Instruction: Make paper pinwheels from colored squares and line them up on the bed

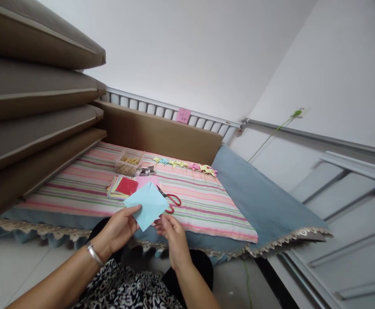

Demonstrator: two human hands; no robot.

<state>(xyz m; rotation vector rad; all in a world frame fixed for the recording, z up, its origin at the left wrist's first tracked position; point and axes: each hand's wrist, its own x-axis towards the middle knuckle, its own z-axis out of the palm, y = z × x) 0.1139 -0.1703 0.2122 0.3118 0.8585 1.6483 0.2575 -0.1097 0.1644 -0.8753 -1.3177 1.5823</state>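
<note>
A light blue square of paper (pixel 149 205) is held up in front of me, one corner pointing away. My left hand (pixel 123 227) grips its left side, thumb lying on top and fingers underneath. At the lower right edge of the paper is my right hand (pixel 172 236), its fingers curled in close to that edge; the exact contact is hard to make out. Red-handled scissors (pixel 173 199) lie just beyond the paper, partly covered by it. To the left rests a stack of coloured paper squares (pixel 126 186), red on top, beside a pink sheet (pixel 147 180).
A clear divided box (pixel 129 162) holds small sticks. Near it lies a small dark-and-silver item (pixel 146 171). Several paper pinwheels (pixel 194 166) line the back of the striped cloth (pixel 203 206). Stacked brown cushions (pixel 39 86) rise at the left; a pink note (pixel 183 115) hangs behind.
</note>
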